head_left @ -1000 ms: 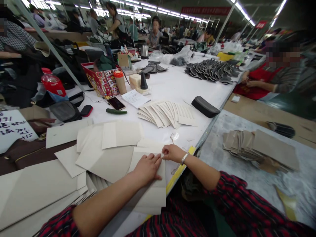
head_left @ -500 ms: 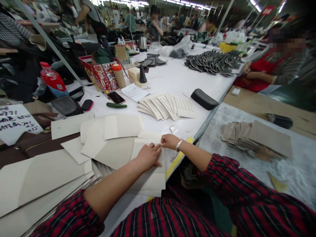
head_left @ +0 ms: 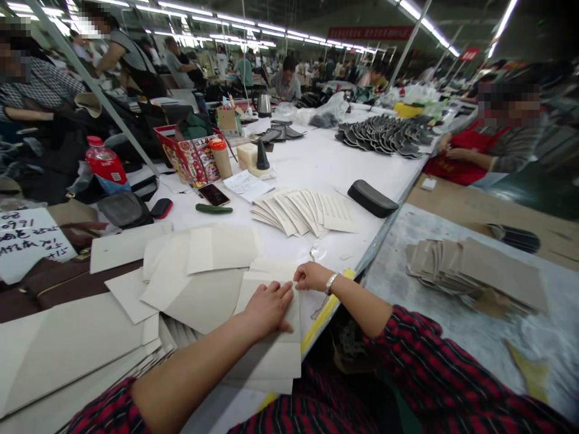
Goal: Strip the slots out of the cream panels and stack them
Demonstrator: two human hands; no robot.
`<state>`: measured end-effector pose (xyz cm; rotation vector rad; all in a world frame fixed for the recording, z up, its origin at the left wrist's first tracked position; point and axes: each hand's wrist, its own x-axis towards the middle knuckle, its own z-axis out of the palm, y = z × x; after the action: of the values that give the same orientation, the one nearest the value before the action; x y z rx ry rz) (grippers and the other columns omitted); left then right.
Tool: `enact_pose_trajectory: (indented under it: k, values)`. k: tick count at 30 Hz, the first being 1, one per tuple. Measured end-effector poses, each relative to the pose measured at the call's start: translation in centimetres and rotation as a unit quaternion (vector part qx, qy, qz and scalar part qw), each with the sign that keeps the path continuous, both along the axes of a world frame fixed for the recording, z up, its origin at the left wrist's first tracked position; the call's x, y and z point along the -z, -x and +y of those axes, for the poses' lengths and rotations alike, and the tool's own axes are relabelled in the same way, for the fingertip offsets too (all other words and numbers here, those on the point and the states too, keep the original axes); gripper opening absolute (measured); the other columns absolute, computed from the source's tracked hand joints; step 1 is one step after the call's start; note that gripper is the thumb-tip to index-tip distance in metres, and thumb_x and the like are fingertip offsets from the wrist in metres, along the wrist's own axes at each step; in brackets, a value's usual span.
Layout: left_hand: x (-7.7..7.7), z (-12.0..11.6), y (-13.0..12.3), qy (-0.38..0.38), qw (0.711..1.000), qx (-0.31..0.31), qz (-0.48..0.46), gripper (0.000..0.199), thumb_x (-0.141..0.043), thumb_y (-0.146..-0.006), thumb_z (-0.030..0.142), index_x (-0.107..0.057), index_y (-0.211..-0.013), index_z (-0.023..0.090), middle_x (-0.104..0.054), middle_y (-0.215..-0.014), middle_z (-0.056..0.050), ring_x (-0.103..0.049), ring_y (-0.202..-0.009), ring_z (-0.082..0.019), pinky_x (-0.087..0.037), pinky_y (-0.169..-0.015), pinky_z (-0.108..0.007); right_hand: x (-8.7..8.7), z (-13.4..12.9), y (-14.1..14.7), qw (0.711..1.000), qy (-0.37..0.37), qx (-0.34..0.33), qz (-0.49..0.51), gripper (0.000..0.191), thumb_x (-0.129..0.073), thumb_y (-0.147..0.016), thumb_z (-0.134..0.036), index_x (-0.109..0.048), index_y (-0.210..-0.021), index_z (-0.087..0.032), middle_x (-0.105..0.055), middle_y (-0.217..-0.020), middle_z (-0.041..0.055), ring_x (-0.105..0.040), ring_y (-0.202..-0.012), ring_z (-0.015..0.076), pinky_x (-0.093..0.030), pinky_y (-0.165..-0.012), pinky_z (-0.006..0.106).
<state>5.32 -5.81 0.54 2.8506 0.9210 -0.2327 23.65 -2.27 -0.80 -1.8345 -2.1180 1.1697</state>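
Note:
My left hand (head_left: 270, 307) lies on a beige sheet panel (head_left: 275, 355) with its fingers stretched out and slightly apart. Beside its fingertips, my right hand (head_left: 313, 277) pinches at the panel's right edge. What sits between the right fingertips is too small to tell. Under and around this panel are more beige sheets (head_left: 205, 295), overlapping in a loose pile on the left. Farther ahead, a fanned row of cream pieces (head_left: 296, 211) rests on the white table (head_left: 307, 169).
A black case (head_left: 373, 198) lies near the table's right edge. On the left are a green cucumber (head_left: 213, 208), a phone (head_left: 214, 194), a cup (head_left: 221, 160) and a red bottle (head_left: 107, 167). Grey-brown panels (head_left: 502, 271) are stacked on the right-hand table. A person in a red apron (head_left: 473, 150) sits beyond.
The camera view has tilted up a little, so the scene sits lower in the picture. Both hands stay at nearly the same place on the panel.

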Motion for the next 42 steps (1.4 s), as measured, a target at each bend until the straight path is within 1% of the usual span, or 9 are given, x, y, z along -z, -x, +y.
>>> enact_pose_trajectory:
  k: [7, 13, 20, 23, 26, 29, 34, 38, 42]
  values:
    - [-0.4, -0.4, -1.5, -0.006, 0.999, -0.023, 0.025, 0.066, -0.059, -0.057, 0.059, -0.046, -0.108, 0.017, -0.041, -0.126, -0.01, -0.041, -0.098, -0.028, -0.038, -0.072, -0.039, -0.8, 1.1, 0.3, 0.998, -0.004, -0.05, -0.039, 0.01, -0.061, -0.059, -0.022, -0.065, -0.067, -0.016, -0.062, -0.06, 0.0013, -0.054, -0.057, 0.0129, -0.036, -0.052, 0.021]
    - [-0.1, -0.6, -1.4, 0.0, 0.998, -0.046, 0.037, 0.068, -0.058, -0.06, 0.057, -0.041, -0.115, 0.021, -0.036, -0.131, -0.007, -0.04, -0.102, -0.027, -0.037, -0.075, -0.038, -0.9, -4.2, -0.3, 0.989, -0.064, -0.132, 0.017, 0.006, -0.057, -0.067, -0.022, -0.059, -0.066, -0.017, -0.057, -0.062, -0.0007, -0.049, -0.058, 0.0106, -0.033, -0.055, 0.02]
    - [-0.4, -0.7, -0.4, 0.025, 0.998, -0.048, 0.028, 0.077, -0.058, -0.06, 0.057, -0.03, -0.124, 0.024, -0.03, -0.135, -0.005, -0.035, -0.108, -0.027, -0.035, -0.079, -0.039, -2.5, -5.8, 0.6, 0.978, -0.199, -0.059, 0.008, 0.007, -0.047, -0.078, -0.02, -0.052, -0.077, -0.015, -0.052, -0.082, 0.0047, -0.046, -0.08, 0.0134, -0.035, -0.073, 0.025]
    - [-0.3, -0.9, -0.4, 0.027, 0.998, -0.053, 0.02, 0.072, -0.059, -0.062, 0.054, -0.032, -0.122, 0.025, -0.029, -0.135, -0.003, -0.034, -0.109, -0.027, -0.035, -0.079, -0.04, -2.3, -9.7, 1.7, 0.984, -0.165, -0.062, 0.01, 0.011, -0.041, -0.081, -0.02, -0.051, -0.078, -0.015, -0.052, -0.076, 0.0042, -0.045, -0.076, 0.0135, -0.035, -0.071, 0.026]
    - [0.0, -1.2, -0.2, 0.024, 0.998, -0.053, 0.008, 0.069, -0.058, -0.063, 0.053, -0.033, -0.121, 0.025, -0.029, -0.136, -0.004, -0.033, -0.11, -0.027, -0.034, -0.08, -0.04, -2.2, -16.4, 2.6, 0.979, -0.048, -0.164, 0.112, 0.011, -0.044, -0.079, -0.022, -0.051, -0.071, -0.017, -0.053, -0.069, 0.0012, -0.046, -0.066, 0.0113, -0.037, -0.063, 0.022]
    - [0.4, -1.5, 0.3, 0.023, 0.998, -0.049, -0.016, 0.069, -0.057, -0.064, 0.053, -0.033, -0.122, 0.024, -0.03, -0.135, -0.005, -0.033, -0.111, -0.028, -0.033, -0.083, -0.041, -2.7, -19.8, 2.4, 0.977, -0.005, -0.08, 0.196, 0.01, -0.044, -0.079, -0.024, -0.05, -0.075, -0.017, -0.055, -0.073, 0.0008, -0.047, -0.066, 0.0102, -0.038, -0.061, 0.02]
    - [0.4, -1.0, 1.1, 0.046, 0.992, -0.091, -0.077, 0.046, -0.048, -0.077, 0.042, -0.04, -0.117, 0.023, -0.041, -0.127, -0.006, -0.038, -0.109, -0.023, -0.035, -0.086, -0.036, -2.8, -12.7, 1.8, 0.945, 0.034, 0.241, 0.219, 0.023, -0.032, -0.083, -0.035, -0.045, -0.085, -0.017, -0.048, -0.05, -0.0051, -0.044, -0.039, 0.0076, -0.035, -0.041, 0.018]
    - [0.0, 0.9, 0.0, 0.046, 0.985, -0.144, -0.086, 0.025, -0.043, -0.079, 0.024, -0.051, -0.102, 0.019, -0.052, -0.103, -0.006, -0.049, -0.094, -0.017, -0.039, -0.082, -0.028, -0.6, -4.9, 2.1, 0.961, 0.062, 0.244, 0.112, 0.023, -0.045, -0.075, -0.036, -0.052, -0.07, -0.015, -0.044, -0.039, -0.0048, -0.04, -0.031, 0.0067, -0.03, -0.033, 0.017]
    - [0.1, 3.4, -1.7, 0.082, 0.98, -0.176, -0.053, 0.017, -0.049, -0.073, 0.024, -0.057, -0.087, 0.02, -0.052, -0.09, -0.004, -0.054, -0.082, -0.017, -0.042, -0.071, -0.027, 0.8, -2.4, 2.2, 0.969, 0.106, 0.209, 0.076, 0.021, -0.049, -0.071, -0.029, -0.053, -0.057, -0.014, -0.049, -0.038, -0.0014, -0.039, -0.03, 0.0059, -0.03, -0.031, 0.016]
